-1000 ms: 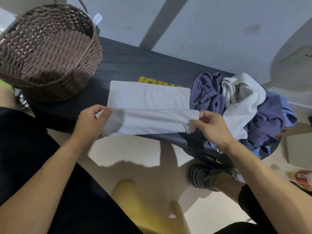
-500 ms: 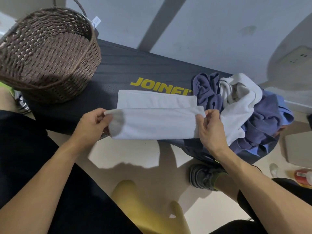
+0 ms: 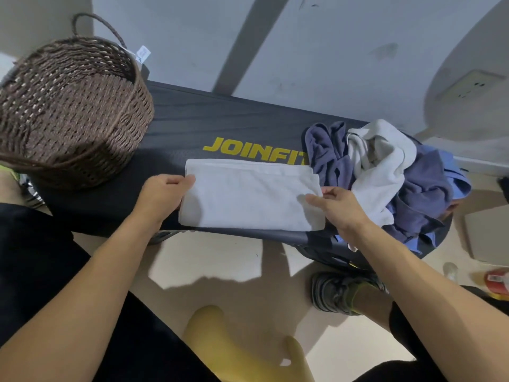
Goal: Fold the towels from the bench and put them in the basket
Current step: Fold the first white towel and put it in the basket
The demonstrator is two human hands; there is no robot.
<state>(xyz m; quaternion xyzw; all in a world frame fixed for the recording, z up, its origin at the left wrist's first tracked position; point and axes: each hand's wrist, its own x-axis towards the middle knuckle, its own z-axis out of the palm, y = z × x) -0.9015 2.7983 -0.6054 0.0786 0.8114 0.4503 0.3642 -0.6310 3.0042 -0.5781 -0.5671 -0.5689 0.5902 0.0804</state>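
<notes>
While your left hand [image 3: 165, 193] and right hand [image 3: 334, 206] pinch the white towel's [image 3: 248, 199] ends on the worktop [image 3: 220, 125], you're mid-fold; next, halve it crosswise for the basket [image 3: 68, 119].

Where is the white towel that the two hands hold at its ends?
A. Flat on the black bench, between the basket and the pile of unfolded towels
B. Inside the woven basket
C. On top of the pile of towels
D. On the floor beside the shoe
A: the white towel lies flat on the bench, with the basket to one side and the pile to the other, the left hand and right hand at its ends.
</notes>
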